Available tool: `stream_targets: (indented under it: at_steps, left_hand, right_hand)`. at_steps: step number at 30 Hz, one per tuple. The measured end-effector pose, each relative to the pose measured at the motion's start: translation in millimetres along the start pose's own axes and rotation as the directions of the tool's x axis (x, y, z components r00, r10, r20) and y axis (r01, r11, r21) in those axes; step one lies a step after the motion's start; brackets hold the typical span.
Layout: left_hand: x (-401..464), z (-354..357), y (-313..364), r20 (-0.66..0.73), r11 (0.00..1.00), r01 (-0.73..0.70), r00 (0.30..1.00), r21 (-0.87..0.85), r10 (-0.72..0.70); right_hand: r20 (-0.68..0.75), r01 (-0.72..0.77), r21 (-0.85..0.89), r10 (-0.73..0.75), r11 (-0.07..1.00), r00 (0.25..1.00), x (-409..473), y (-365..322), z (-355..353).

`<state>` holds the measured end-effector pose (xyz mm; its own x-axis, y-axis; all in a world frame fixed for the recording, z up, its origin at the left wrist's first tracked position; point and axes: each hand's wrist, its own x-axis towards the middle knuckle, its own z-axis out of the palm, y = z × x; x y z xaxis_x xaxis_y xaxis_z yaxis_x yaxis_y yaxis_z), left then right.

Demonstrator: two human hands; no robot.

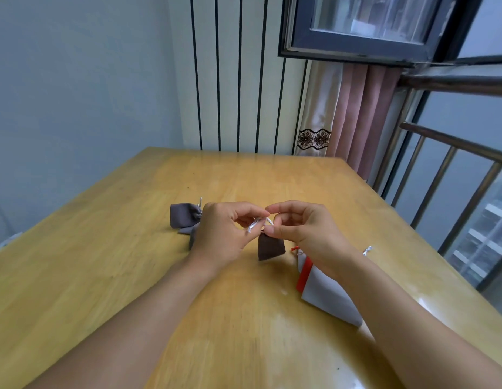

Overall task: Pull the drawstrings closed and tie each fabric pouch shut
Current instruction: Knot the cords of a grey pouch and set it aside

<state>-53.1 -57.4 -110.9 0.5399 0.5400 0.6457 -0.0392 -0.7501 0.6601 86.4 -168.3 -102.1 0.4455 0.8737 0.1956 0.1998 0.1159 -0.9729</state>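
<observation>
Head view looks down on a wooden table point(132, 276) with your two forearms reaching in from the near edge. Your left hand point(219, 234) and right hand point(303, 228) meet above the middle of the tabletop, fingertips nearly touching. Between them hangs a small dark brown pouch point(270, 247), held up by its gathered neck. Its long axis runs close to vertical, neck up toward your fingers and flat bottom edge pointing down toward the table and slightly toward you; whether that bottom edge touches the wood cannot be told.

Your left hand's fingers are curled, and thumb and forefinger pinch the silver drawstring point(254, 224), which runs in a short line from the pouch's neck out to the left. Your right hand's fingers are curled too, its thumb and forefinger pinching at the pouch's neck where the string comes out; the exact contact is small and partly hidden.

Behind your left hand lie grey pouches point(185, 216) on the table, one with its cinched neck and silver cord ends pointing toward the right, another partly hidden by your hand. Under your right forearm lies a larger light grey pouch point(325, 293) with a red band near its mouth, its long axis running from the near right to the far left, mouth toward the brown pouch. A silver cord end point(367, 250) shows just beyond your right wrist.
</observation>
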Motion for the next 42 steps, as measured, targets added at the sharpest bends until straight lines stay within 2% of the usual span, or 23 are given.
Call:
stream_targets:
  at_steps: [3,5,9,14,16,19,22,24,26,28,31,32,33,37,42]
  left_hand:
    - [0.0,-0.2,2.1,-0.109,0.996,-0.08,0.99,0.047,0.085]
    - [-0.8,-0.9,6.0,-0.146,0.999,-0.033,0.989,0.013,0.035]
    - [-0.5,0.8,7.7,-0.113,0.978,0.111,0.985,-0.179,-0.133]
    - [-0.1,4.8,4.9,-0.068,0.96,0.138,0.985,-0.244,-0.159]
    - [1.4,4.1,-0.8,-0.051,0.967,0.147,0.986,-0.21,-0.161]
    - [4.8,-0.2,-8.1,0.01,0.978,0.155,0.988,-0.139,-0.155]
    - [8.9,-4.2,-9.1,0.087,0.958,0.229,0.972,-0.173,-0.217]
    - [10.4,-5.4,-3.5,0.141,0.867,0.358,0.934,-0.345,-0.329]
    - [12.1,-6.3,2.8,0.249,0.687,0.483,0.874,-0.543,-0.417]
    - [12.4,-7.3,9.8,0.383,0.473,0.539,0.837,-0.696,-0.391]
    - [8.3,-6.3,19.4,0.516,0.249,0.569,0.82,-0.784,-0.246]
    - [6.5,-6.8,24.3,0.548,0.2,0.588,0.806,-0.784,-0.222]
    - [6.0,-6.8,26.0,0.558,0.195,0.599,0.798,-0.776,-0.229]
    - [12.8,-10.1,17.8,0.428,0.357,0.568,0.81,-0.742,-0.401]
    - [11.6,-1.2,10.8,0.364,0.437,0.552,0.819,-0.71,-0.443]
  right_hand:
    - [0.064,-0.073,0.089,0.068,0.993,0.996,-0.3,-2.4,-2.2]
    - [0.13,-0.147,0.148,0.128,0.978,0.983,-1.7,-1.1,2.4]
    - [0.151,-0.18,0.198,0.152,0.963,0.977,-4.4,1.3,11.6]
    - [0.085,-0.149,0.193,0.135,0.97,0.987,-2.2,1.4,6.9]
    - [0.079,-0.165,0.216,0.152,0.962,0.985,-0.4,0.2,6.0]
    - [0.019,-0.214,0.371,0.223,0.903,0.975,4.1,-7.5,8.5]
    - [-0.027,-0.218,0.596,0.29,0.773,0.957,6.6,-11.3,5.1]
    - [0.014,-0.193,0.757,0.279,0.624,0.96,5.3,-13.9,0.0]
    - [0.058,-0.172,0.853,0.238,0.493,0.97,3.2,-16.6,-2.8]
    - [0.09,-0.173,0.873,0.197,0.456,0.976,2.4,-17.1,-0.2]
    - [0.161,-0.234,0.805,0.179,0.545,0.971,2.5,-11.8,10.3]
    - [0.183,-0.257,0.771,0.184,0.583,0.966,2.1,-10.2,13.6]
    - [0.199,-0.274,0.742,0.189,0.612,0.961,1.5,-9.9,15.9]
    - [0.123,-0.213,0.687,0.177,0.695,0.976,6.0,-15.8,6.1]
    - [0.006,-0.113,0.505,0.127,0.856,0.992,5.0,-14.1,3.9]
